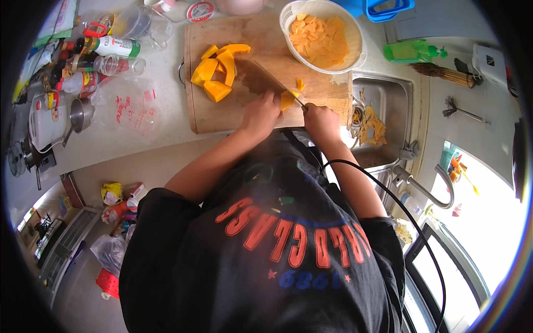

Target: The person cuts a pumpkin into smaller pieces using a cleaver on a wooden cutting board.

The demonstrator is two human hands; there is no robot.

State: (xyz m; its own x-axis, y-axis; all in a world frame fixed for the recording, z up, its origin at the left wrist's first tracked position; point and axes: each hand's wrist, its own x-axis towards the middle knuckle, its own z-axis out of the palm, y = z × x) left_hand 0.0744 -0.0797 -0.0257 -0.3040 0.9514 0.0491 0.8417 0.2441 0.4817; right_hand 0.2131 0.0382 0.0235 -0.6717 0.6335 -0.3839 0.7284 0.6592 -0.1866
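Note:
On a wooden cutting board (pixel 233 33), my right hand (pixel 321 121) grips the handle of a kitchen knife (pixel 277 81). Its blade slants up and left over a piece of pumpkin (pixel 287 100). My left hand (pixel 264 113) presses on that piece, its fingertips beside the blade. A small pumpkin bit (pixel 300 84) lies just beyond the knife. Several larger pumpkin chunks (pixel 217 90) are grouped on the board's left part. A white plastic colander basket (pixel 357 58) at the board's far right holds many thin pumpkin slices (pixel 320 41).
Right of the board is a steel sink (pixel 381 155) with peelings (pixel 374 125) and a faucet (pixel 429 197). Bottles (pixel 114 45), a clear plastic bag (pixel 129 104) and a small steel pot (pixel 80 114) crowd the left counter. A green bottle (pixel 410 51) lies at the right.

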